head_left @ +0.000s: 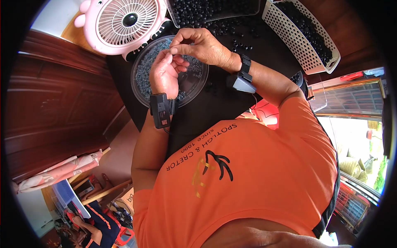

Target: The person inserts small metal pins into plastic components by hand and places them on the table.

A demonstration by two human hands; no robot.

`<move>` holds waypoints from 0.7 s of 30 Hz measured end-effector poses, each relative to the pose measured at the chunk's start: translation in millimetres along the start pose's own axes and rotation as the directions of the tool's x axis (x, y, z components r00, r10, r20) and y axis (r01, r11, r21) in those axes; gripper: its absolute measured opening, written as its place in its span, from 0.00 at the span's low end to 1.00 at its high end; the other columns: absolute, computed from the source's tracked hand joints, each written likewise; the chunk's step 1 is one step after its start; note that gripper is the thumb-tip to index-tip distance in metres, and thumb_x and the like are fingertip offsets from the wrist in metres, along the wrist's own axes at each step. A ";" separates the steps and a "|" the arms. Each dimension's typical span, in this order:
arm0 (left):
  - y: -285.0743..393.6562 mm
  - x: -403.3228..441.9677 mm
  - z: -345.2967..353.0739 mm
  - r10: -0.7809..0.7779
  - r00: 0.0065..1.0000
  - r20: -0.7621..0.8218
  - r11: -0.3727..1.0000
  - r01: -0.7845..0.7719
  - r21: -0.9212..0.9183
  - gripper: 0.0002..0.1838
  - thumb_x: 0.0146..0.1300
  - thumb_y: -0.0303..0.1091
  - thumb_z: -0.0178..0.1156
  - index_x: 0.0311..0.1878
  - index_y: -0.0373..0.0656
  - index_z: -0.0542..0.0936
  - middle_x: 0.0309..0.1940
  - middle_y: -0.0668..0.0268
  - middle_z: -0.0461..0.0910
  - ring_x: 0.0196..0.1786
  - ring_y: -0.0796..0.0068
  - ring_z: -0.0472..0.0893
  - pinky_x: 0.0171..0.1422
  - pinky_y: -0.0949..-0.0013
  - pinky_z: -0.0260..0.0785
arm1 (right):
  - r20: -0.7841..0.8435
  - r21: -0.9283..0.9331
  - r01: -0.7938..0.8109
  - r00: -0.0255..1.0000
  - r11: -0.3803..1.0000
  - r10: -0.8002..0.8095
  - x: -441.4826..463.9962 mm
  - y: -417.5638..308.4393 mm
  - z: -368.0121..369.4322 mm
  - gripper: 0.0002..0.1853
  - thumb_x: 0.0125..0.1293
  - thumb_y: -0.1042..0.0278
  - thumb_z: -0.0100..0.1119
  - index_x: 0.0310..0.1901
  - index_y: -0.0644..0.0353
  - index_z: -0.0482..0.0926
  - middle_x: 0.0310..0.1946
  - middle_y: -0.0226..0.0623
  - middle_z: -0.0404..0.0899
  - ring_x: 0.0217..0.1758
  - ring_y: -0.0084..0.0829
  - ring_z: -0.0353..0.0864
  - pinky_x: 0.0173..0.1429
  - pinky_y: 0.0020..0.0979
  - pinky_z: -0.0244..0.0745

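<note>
My left hand is turned palm up over a round clear tray of small blue-grey pieces, its thumb and index finger pressed together and its other fingers curled. From the right, my right hand meets it, thumb and index finger pinched at the left fingertips. Whatever lies between the fingertips is too small to make out. Both hands are above the tray's upper part.
A pink fan stands at the upper left. Black beads lie loose beside a clear bin of more beads. A white perforated basket holds black pieces at the upper right. Another person is at the lower left.
</note>
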State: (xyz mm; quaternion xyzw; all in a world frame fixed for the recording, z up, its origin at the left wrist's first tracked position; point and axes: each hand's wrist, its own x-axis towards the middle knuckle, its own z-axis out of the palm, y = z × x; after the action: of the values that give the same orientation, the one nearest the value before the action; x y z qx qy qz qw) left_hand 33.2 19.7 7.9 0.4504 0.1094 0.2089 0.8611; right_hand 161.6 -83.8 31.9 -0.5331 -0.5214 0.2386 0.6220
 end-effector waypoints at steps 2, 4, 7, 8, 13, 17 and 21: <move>-2.0 1.0 -3.3 -0.005 1.000 -0.004 1.000 0.005 -0.014 0.10 0.67 0.35 0.50 0.43 0.38 0.74 0.30 0.63 0.77 0.32 0.69 0.79 0.38 0.71 0.69 | -0.036 -0.067 0.022 0.999 0.998 -0.025 0.7 2.9 2.6 0.05 0.63 0.70 0.65 0.36 0.61 0.82 0.32 0.28 0.79 0.38 0.19 0.78 0.45 0.23 0.75; -4.4 2.8 -5.8 -0.016 1.000 -0.001 0.999 0.015 -0.033 0.10 0.67 0.35 0.50 0.43 0.38 0.74 0.30 0.63 0.76 0.32 0.69 0.79 0.38 0.71 0.69 | -0.056 -0.141 0.036 0.997 0.989 -0.044 -1.1 2.3 4.3 0.05 0.62 0.70 0.66 0.35 0.61 0.82 0.32 0.28 0.79 0.38 0.18 0.78 0.44 0.23 0.75; -4.8 2.8 -5.9 -0.041 0.999 0.005 0.997 0.041 -0.066 0.11 0.67 0.36 0.49 0.43 0.38 0.75 0.30 0.63 0.76 0.32 0.68 0.78 0.38 0.70 0.69 | -0.071 -0.073 -0.027 0.997 0.997 0.021 -3.3 -2.7 5.5 0.04 0.62 0.71 0.66 0.35 0.61 0.82 0.31 0.28 0.78 0.36 0.19 0.77 0.42 0.23 0.75; -6.1 3.2 -7.7 -0.045 0.999 0.012 0.996 0.046 -0.071 0.12 0.66 0.36 0.49 0.44 0.38 0.75 0.31 0.63 0.76 0.32 0.68 0.78 0.39 0.70 0.69 | -0.067 -0.060 -0.042 0.997 0.997 0.038 -3.6 -4.8 5.1 0.04 0.62 0.71 0.66 0.35 0.62 0.82 0.31 0.28 0.78 0.36 0.19 0.78 0.41 0.23 0.75; -9.6 5.1 -12.0 -0.016 0.997 0.070 0.996 0.022 -0.081 0.14 0.65 0.37 0.49 0.46 0.37 0.75 0.32 0.63 0.76 0.34 0.68 0.78 0.40 0.69 0.69 | -0.034 -0.052 0.024 0.999 0.998 -0.026 -5.3 -8.0 6.1 0.05 0.62 0.71 0.65 0.34 0.63 0.83 0.30 0.30 0.77 0.31 0.19 0.77 0.35 0.22 0.75; -8.3 5.0 -10.3 -0.020 0.999 0.042 0.998 0.022 -0.061 0.15 0.64 0.38 0.49 0.45 0.36 0.75 0.32 0.64 0.76 0.34 0.69 0.77 0.41 0.69 0.69 | -0.055 0.040 -0.075 0.996 0.996 0.077 -5.0 -5.7 6.8 0.06 0.63 0.70 0.65 0.34 0.65 0.82 0.31 0.30 0.78 0.30 0.19 0.78 0.35 0.22 0.76; -5.8 4.2 -10.5 -0.016 0.999 0.045 0.999 0.018 -0.049 0.16 0.65 0.39 0.48 0.47 0.36 0.74 0.33 0.63 0.76 0.35 0.69 0.77 0.41 0.69 0.69 | -0.063 -0.025 -0.038 0.997 0.999 0.036 -3.6 0.6 5.1 0.07 0.63 0.69 0.65 0.35 0.64 0.83 0.31 0.31 0.79 0.32 0.19 0.79 0.36 0.23 0.77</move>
State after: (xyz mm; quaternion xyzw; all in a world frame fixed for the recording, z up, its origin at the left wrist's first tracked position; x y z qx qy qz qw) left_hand 34.5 26.3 -2.8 0.4323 0.0889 0.1942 0.8761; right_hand 155.9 -84.5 29.4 -0.5581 -0.4949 0.2266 0.6263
